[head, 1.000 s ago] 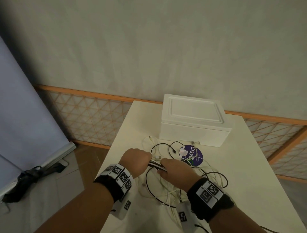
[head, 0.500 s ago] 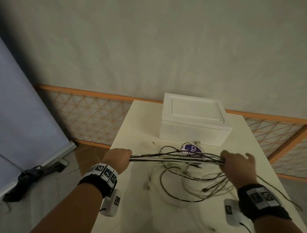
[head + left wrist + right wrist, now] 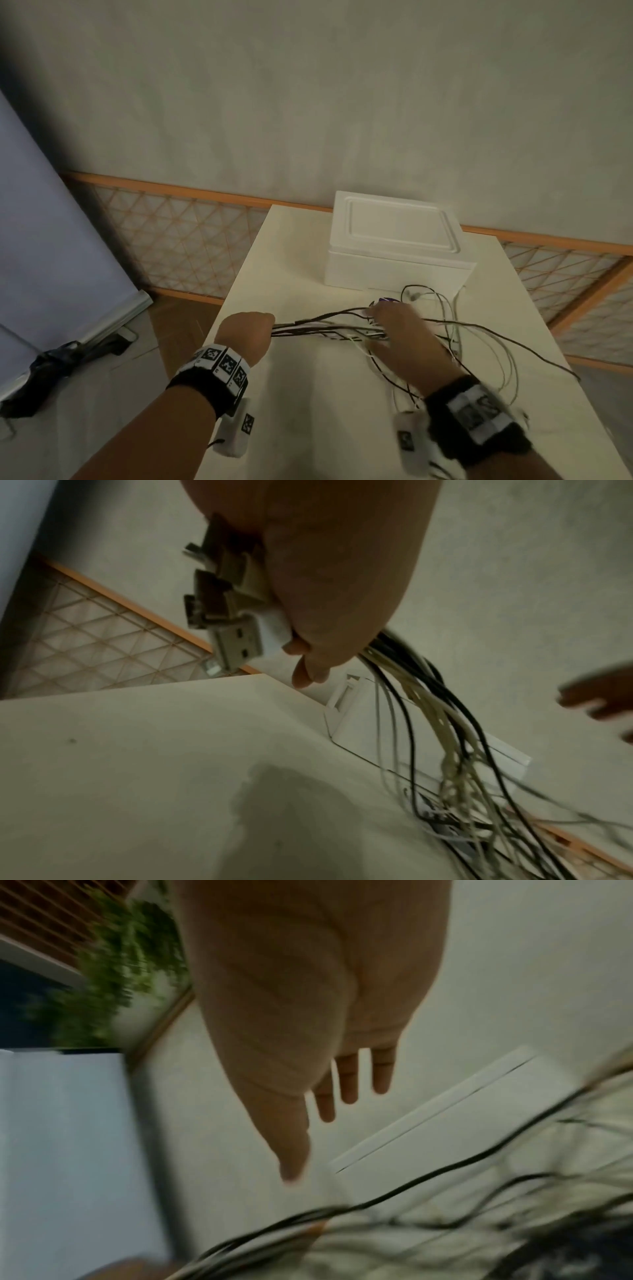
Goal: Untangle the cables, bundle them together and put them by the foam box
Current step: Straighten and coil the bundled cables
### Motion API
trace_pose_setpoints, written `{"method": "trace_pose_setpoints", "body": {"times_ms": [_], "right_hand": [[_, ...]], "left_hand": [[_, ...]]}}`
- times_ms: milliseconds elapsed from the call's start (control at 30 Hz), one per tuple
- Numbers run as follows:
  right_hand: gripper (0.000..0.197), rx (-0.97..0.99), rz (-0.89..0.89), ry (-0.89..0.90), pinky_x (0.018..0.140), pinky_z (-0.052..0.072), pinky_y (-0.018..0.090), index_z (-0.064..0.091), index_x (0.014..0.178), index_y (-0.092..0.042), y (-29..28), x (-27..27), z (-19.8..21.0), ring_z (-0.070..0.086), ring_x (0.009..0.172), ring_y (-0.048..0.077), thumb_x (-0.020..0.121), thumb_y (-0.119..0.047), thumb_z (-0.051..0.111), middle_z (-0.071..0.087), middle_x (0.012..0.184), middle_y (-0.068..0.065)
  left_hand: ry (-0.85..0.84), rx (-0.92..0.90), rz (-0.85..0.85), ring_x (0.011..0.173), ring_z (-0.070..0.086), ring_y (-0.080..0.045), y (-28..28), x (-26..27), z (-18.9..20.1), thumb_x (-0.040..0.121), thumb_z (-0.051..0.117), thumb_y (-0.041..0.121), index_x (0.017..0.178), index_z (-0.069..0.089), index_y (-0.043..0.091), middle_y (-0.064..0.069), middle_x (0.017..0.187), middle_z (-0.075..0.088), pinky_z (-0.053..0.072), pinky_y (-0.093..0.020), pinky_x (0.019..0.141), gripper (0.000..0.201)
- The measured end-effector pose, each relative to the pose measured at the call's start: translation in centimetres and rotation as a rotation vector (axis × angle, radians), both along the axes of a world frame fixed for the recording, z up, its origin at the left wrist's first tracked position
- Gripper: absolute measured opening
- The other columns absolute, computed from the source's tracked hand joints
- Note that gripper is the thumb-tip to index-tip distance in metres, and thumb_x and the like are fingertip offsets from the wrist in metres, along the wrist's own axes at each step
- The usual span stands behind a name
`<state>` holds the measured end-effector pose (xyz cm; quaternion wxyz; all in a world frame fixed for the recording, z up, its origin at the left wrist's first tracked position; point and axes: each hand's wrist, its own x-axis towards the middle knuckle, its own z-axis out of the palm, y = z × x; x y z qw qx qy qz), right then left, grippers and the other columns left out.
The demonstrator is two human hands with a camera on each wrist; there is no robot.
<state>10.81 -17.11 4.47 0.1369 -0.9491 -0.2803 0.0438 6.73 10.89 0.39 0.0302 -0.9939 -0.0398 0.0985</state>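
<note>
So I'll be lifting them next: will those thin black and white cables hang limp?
Probably floppy: the thin black and white cables sag from the left hand. Likely light, one grip holding all. Loose loops may snag.

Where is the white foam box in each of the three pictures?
Head view: the foam box sits at the far end of the table, right of centre, lid on.
Left wrist view: the foam box is right of centre, partly behind the cables hanging from the left hand.
Right wrist view: the foam box is at the right, blurred, beyond the open right hand.
Shared landmark: the cables.
</note>
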Motion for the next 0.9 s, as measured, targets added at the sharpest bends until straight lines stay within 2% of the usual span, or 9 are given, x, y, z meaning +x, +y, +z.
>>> {"method": "trace_pose_setpoints", "body": {"times_ms": [67, 200, 300, 433, 567, 633, 733, 800, 900], "right_hand": [[0.039, 0.141, 0.128, 0.031, 0.101, 0.03, 0.023, 0.058, 0.125, -0.02, 4.9, -1.4, -0.7, 0.051, 0.118, 0.019, 0.094, -0.041, 0.046, 0.06, 0.126, 0.001], [0.039, 0.213, 0.049, 0.105, 0.081, 0.042, 0.032, 0.063, 0.109, -0.018, 8.8, -0.8, -3.9, 0.059, 0.097, 0.025, 0.1, -0.042, 0.033, 0.066, 0.102, 0.005], [0.042, 0.062, 0.056, 0.149, 0.084, 0.045, 0.035, 0.061, 0.114, -0.022, 8.5, 0.0, -5.7, 0.06, 0.101, 0.026, 0.1, -0.046, 0.029, 0.065, 0.107, 0.004], [0.042, 0.096, -0.046, 0.315, 0.087, 0.043, 0.032, 0.061, 0.115, -0.018, 8.0, 0.5, -7.4, 0.058, 0.109, 0.027, 0.1, -0.043, 0.031, 0.065, 0.115, 0.008], [0.04, -0.25, -0.113, 0.354, 0.1, 0.039, 0.036, 0.057, 0.125, -0.023, 5.8, 1.3, -9.1, 0.05, 0.123, 0.023, 0.094, -0.039, 0.037, 0.055, 0.133, 0.002], [0.043, -0.339, -0.205, 0.389, 0.1, 0.04, 0.038, 0.055, 0.128, -0.024, 3.0, 1.2, -9.8, 0.049, 0.124, 0.022, 0.09, -0.04, 0.041, 0.053, 0.136, 0.001], [0.054, -0.246, -0.449, 0.424, 0.099, 0.041, 0.033, 0.045, 0.135, -0.029, -2.0, 0.8, -9.8, 0.051, 0.122, 0.02, 0.083, -0.039, 0.051, 0.053, 0.135, 0.0], [0.068, -0.221, -0.558, 0.398, 0.094, 0.044, 0.031, 0.032, 0.141, -0.032, -5.0, 0.7, -9.3, 0.054, 0.118, 0.02, 0.077, -0.04, 0.056, 0.055, 0.132, 0.0], [0.096, -0.202, -0.659, 0.373, 0.089, 0.05, 0.034, 0.013, 0.147, -0.033, -8.0, 1.0, -8.9, 0.059, 0.11, 0.022, 0.066, -0.044, 0.064, 0.059, 0.125, 0.001]], "left_hand": [[-0.023, -0.014, -0.002, 0.073, 0.049, -0.018, -0.8, 0.1, 0.2, 0.095, 0.039, 0.019, 0.1, 0.056, 0.02, 0.002, 0.09, 0.061, 0.034, -0.028, 0.062, 0.018], [-0.034, 0.011, -0.008, 0.08, 0.059, -0.02, -1.2, -0.8, 0.4, 0.095, 0.04, 0.021, 0.101, 0.056, 0.021, 0.002, 0.092, 0.064, 0.034, -0.028, 0.062, 0.018], [-0.034, 0.035, -0.033, 0.091, 0.063, -0.021, -0.8, -1.9, 0.5, 0.097, 0.038, 0.022, 0.106, 0.057, 0.022, 0.001, 0.102, 0.065, 0.033, -0.027, 0.064, 0.021], [-0.023, 0.05, -0.085, 0.094, 0.062, -0.022, -1.2, -2.3, 0.5, 0.097, 0.037, 0.022, 0.106, 0.056, 0.021, 0.0, 0.104, 0.065, 0.032, -0.029, 0.065, 0.021], [-0.049, 0.036, -0.087, 0.093, 0.062, -0.02, -0.4, -1.9, 0.5, 0.096, 0.037, 0.023, 0.105, 0.056, 0.022, 0.001, 0.103, 0.065, 0.032, -0.027, 0.064, 0.021], [-0.056, 0.022, -0.058, 0.091, 0.062, -0.019, 1.3, -1.5, 0.5, 0.096, 0.037, 0.023, 0.104, 0.056, 0.023, 0.003, 0.101, 0.064, 0.036, -0.028, 0.064, 0.021], [-0.05, 0.037, -0.027, 0.085, 0.061, -0.016, 3.7, -1.2, 0.3, 0.095, 0.037, 0.025, 0.101, 0.056, 0.025, 0.005, 0.092, 0.062, 0.04, -0.027, 0.064, 0.019], [-0.029, 0.055, -0.017, 0.085, 0.061, -0.016, 4.5, -1.3, -0.1, 0.095, 0.038, 0.025, 0.101, 0.056, 0.025, 0.005, 0.088, 0.06, 0.04, -0.026, 0.063, 0.019], [-0.004, 0.049, -0.026, 0.088, 0.062, -0.017, 4.2, -1.4, -0.7, 0.095, 0.038, 0.024, 0.101, 0.056, 0.025, 0.004, 0.096, 0.064, 0.043, -0.027, 0.065, 0.02]]}}
